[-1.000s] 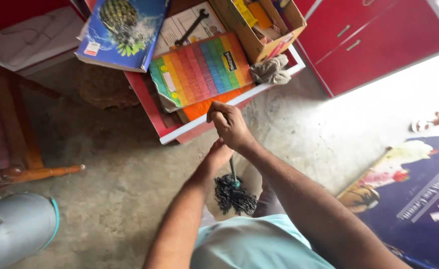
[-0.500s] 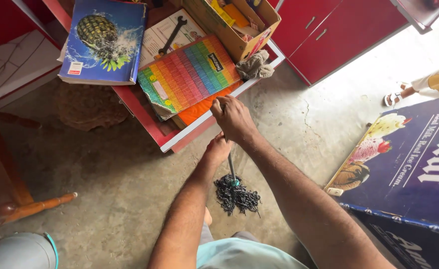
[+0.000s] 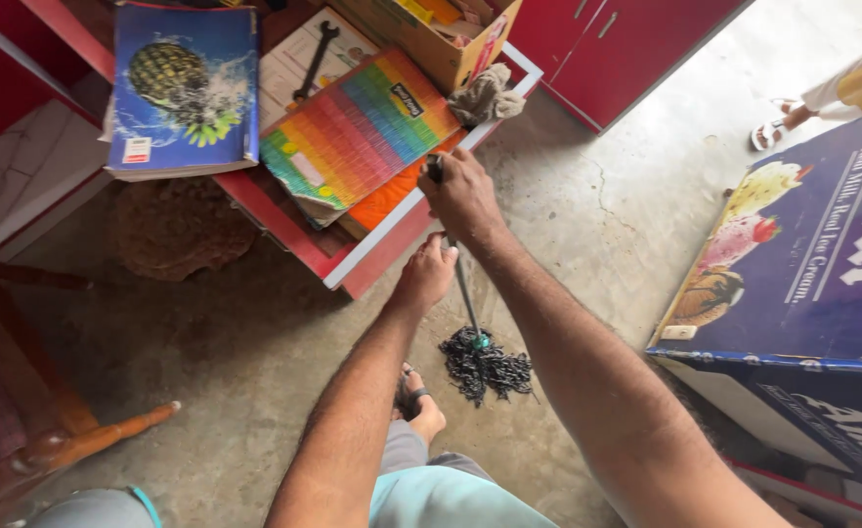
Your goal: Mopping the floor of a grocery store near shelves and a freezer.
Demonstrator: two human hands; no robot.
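Gripping mop handle (image 3: 462, 284): right hand (image 3: 463, 196) atop, left hand (image 3: 427, 277) lower; swinging near shelf (image 3: 421, 207) risks dislodging books (image 3: 358, 132).

**Boxes, signs and labels in view**

A dark blue rectangular sign board with ice-cream pictures (image 3: 802, 254) is leaning at the right on the floor. An open brown cardboard box (image 3: 431, 39) is sitting on the red shelf at top. A small white label (image 3: 137, 150) is showing on the blue book cover (image 3: 182, 88).

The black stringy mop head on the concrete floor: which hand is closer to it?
Left. The left hand grips the handle lower down, just above the black stringy mop head; the right hand holds the handle's top.
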